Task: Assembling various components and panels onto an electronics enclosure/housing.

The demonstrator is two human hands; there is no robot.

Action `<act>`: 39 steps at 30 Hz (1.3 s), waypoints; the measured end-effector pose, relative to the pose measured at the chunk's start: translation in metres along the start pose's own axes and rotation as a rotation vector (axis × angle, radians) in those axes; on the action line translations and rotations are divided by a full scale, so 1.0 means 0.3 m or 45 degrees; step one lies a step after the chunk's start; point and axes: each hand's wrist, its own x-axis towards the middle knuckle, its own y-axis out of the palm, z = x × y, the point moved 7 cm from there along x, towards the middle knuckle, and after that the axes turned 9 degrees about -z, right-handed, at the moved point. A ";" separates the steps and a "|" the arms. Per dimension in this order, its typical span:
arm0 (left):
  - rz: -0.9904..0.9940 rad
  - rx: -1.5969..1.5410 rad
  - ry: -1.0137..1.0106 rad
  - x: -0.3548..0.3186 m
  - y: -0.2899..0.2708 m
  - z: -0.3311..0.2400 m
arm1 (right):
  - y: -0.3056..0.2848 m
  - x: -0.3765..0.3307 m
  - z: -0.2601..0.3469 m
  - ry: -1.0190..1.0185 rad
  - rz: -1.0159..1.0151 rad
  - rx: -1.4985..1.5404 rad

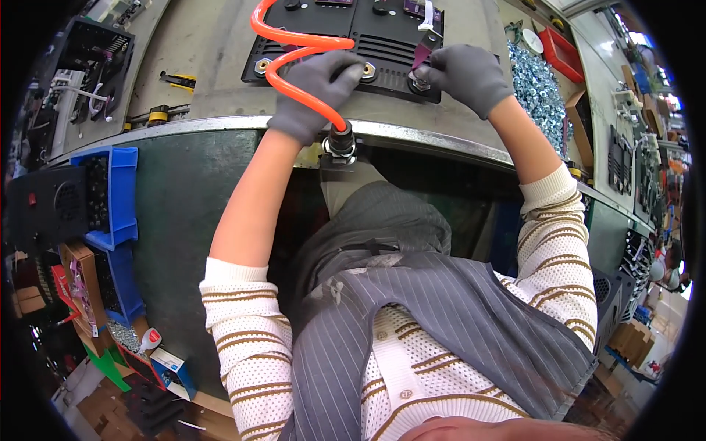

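A black slotted metal panel (pixel 397 45) lies at the far side of the bench edge. My left hand (pixel 312 92), in a grey glove, rests on its near part, thumb and forefinger apart, tips beside a brass-centred hex nut (pixel 368 71). My right hand (pixel 471 77), also gloved, has its fingertips closed on another hex nut (pixel 419 84) at the panel's near right corner. Just above it stands a small bracket with a purple ribbon cable (pixel 421 56). A third hex fitting (pixel 262 67) sits left of my left hand. An orange coiled air hose (pixel 309 99) passes over my left hand.
The hose ends in a black coupling (pixel 340 140) at the bench edge (pixel 213 125). Right of the panel lies a heap of small shiny metal parts (pixel 537 92), with a red tray (pixel 562 55) beyond. A yellow-black utility knife (pixel 178 80) lies left. Blue bins (pixel 123 195) stand lower left.
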 end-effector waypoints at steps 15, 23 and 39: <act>-0.416 1.046 0.107 -0.136 -0.270 0.178 | 0.028 0.051 0.323 -0.531 -0.478 0.455; -0.456 0.998 0.225 -0.143 -0.260 0.166 | 0.112 0.204 0.372 -0.432 -0.323 0.177; -0.421 0.841 0.243 -0.127 -0.259 0.167 | 0.107 0.215 0.358 -0.311 -0.211 0.333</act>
